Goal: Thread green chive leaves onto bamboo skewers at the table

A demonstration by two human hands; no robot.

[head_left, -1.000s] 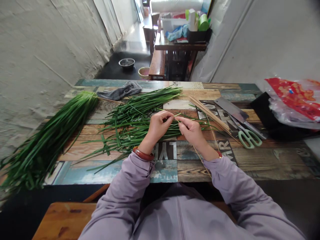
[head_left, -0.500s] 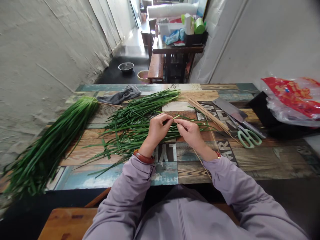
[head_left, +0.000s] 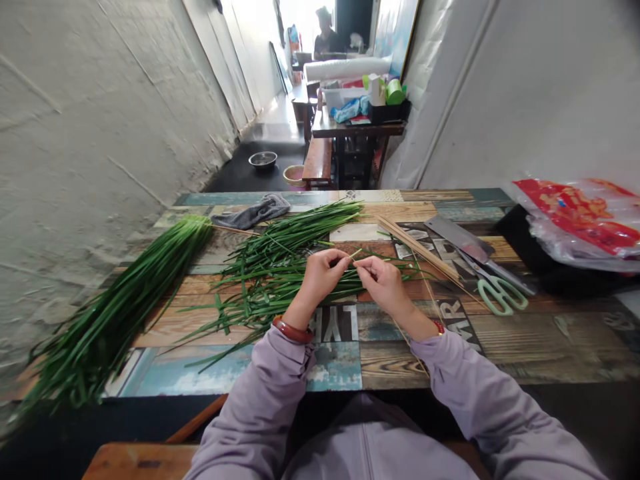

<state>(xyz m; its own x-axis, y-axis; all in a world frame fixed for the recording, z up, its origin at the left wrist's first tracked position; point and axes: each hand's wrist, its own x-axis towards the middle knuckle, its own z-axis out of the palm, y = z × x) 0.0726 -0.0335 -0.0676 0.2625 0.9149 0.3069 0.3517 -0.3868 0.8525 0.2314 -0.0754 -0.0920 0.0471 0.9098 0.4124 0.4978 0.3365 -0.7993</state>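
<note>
My left hand (head_left: 324, 272), a bracelet at its wrist, pinches a thin garlic chive (head_left: 356, 253) whose pale green end pokes up past the fingertips. Close beside it, my right hand (head_left: 383, 280) is closed in a pinch; what lies between its fingertips is too small to make out. Loose garlic chives (head_left: 280, 293) spread over the table under and left of my hands, with another pile (head_left: 300, 233) behind them. A big bundle of chives (head_left: 135, 293) rests at the left edge. Thin bamboo skewers (head_left: 420, 248) lie right of my hands, and a few single ones pass near my right wrist.
A cleaver (head_left: 460, 237) and green-handled scissors (head_left: 501, 293) lie on the right of the patterned table (head_left: 310, 373). Red-and-clear plastic bags (head_left: 585, 220) sit beyond them. A grey cloth (head_left: 253, 212) is at the back left. A person (head_left: 326, 37) is visible far off.
The view has tilted up slightly, so the table appears lower and a distant person has come into view. Both hands keep their pinch, fingertips close together.
</note>
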